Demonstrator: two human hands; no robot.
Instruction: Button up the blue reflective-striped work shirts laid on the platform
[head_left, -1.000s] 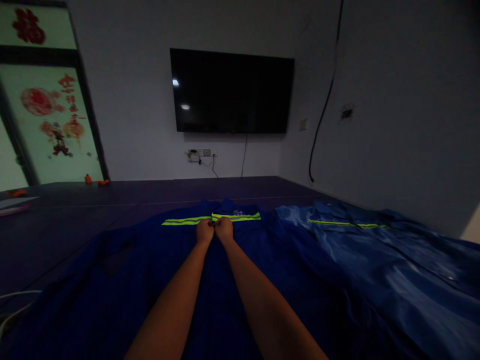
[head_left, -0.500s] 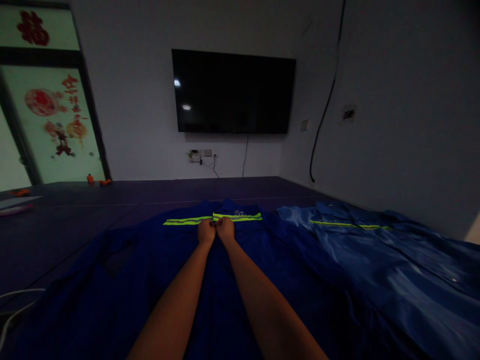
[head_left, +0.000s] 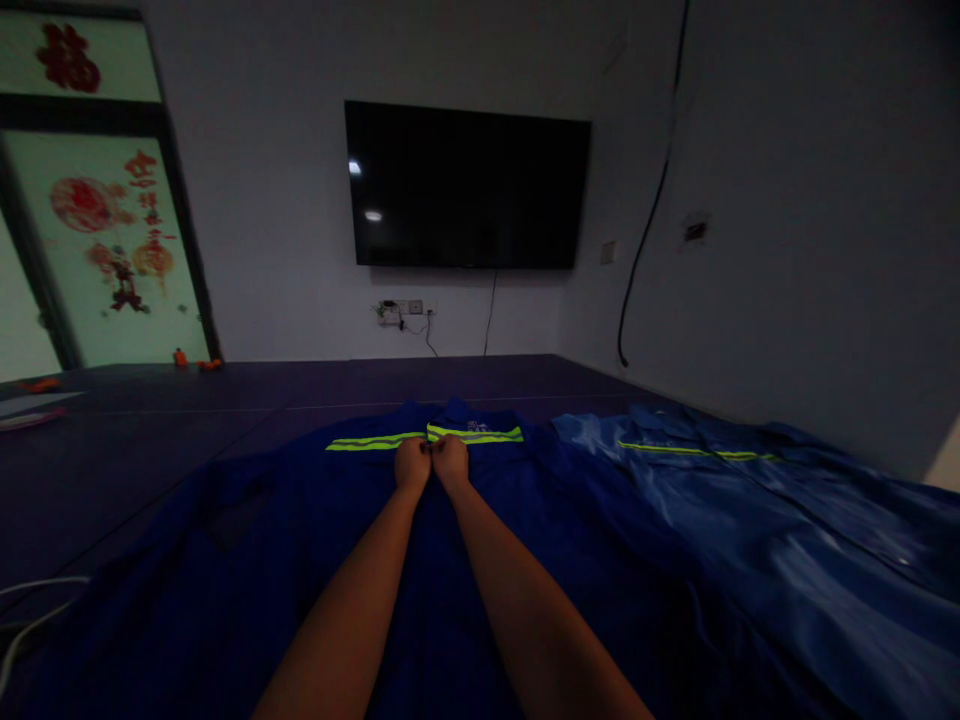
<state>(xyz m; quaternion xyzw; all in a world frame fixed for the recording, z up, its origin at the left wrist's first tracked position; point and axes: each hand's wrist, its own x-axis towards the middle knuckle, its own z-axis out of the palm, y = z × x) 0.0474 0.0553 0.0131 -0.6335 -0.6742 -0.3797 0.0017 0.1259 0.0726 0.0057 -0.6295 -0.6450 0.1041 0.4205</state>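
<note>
A dark blue work jacket [head_left: 300, 540] with yellow-green reflective stripes across the chest lies spread out, its collar pointing away from me. At the middle of its front, just below the stripe, my left hand [head_left: 413, 465] is closed in a pinch on the front edge. My right hand [head_left: 451, 463] is closed right beside it, pinching the jacket's front too. The fingertips of both hands meet, and they hide the exact bit of cloth or fastener between them. White lettering shows above the stripe on the right chest.
To the right lies a lighter blue jacket [head_left: 720, 500] with a thin yellow stripe. A white cable [head_left: 37, 600] runs at the lower left. Orange objects [head_left: 210, 365] sit near the glass door. A television [head_left: 469, 185] hangs on the wall; a black cable [head_left: 645, 240] dangles right of it.
</note>
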